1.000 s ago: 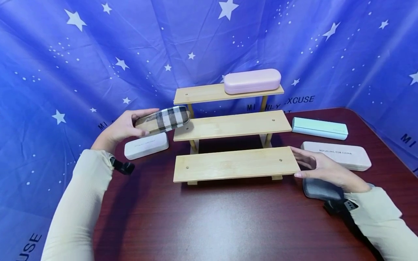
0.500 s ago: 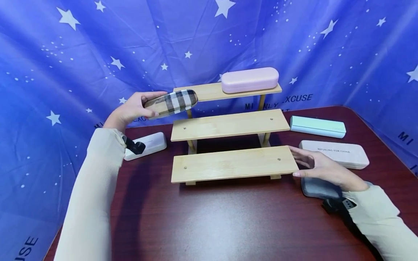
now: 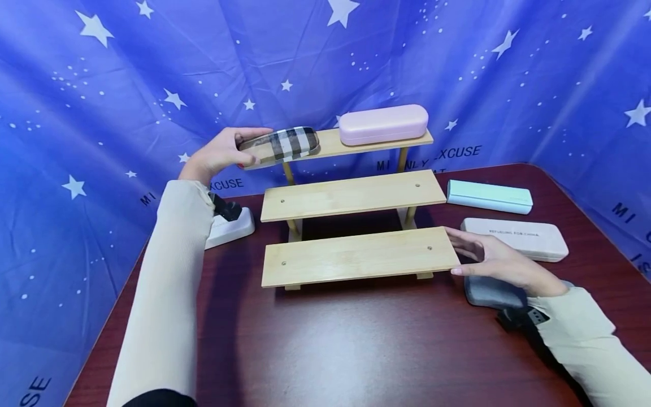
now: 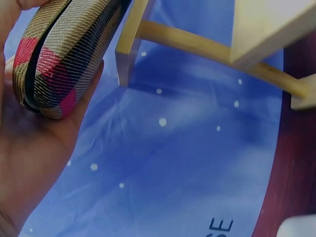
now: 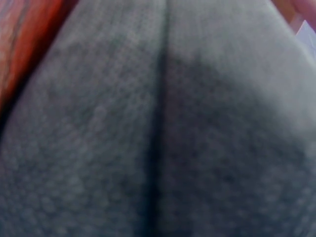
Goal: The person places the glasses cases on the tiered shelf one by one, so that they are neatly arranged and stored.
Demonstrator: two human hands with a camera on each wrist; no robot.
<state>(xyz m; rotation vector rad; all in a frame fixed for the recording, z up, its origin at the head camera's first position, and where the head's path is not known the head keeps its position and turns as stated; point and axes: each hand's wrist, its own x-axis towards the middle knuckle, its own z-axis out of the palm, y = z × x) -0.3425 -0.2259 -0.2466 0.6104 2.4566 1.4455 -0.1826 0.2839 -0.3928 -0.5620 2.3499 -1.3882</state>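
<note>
My left hand (image 3: 217, 154) grips one end of a plaid glasses case (image 3: 292, 142). The case overlaps the left end of the top board of a three-tier wooden display stand (image 3: 351, 195) in the head view. From the left wrist, the case (image 4: 69, 54) shows tan, black and pink checks and a dark seam, beside the board's end. A pink glasses case (image 3: 383, 124) rests on the right of that top board. My right hand (image 3: 495, 263) holds the right end of the lowest board, thumb at its front corner. A dark grey case (image 5: 163, 123) fills the right wrist view.
On the table (image 3: 325, 350), right of the stand, lie a mint case (image 3: 489, 196), a white case (image 3: 516, 240) with lettering and the grey case (image 3: 493, 292) under my right wrist. Another white case (image 3: 231, 228) is partly hidden by my left wrist. A starry blue curtain (image 3: 244, 51) hangs behind.
My left hand has carried the plaid case up and to the right, from beside the middle board to the top board's left end. My right hand stays on the lowest board.
</note>
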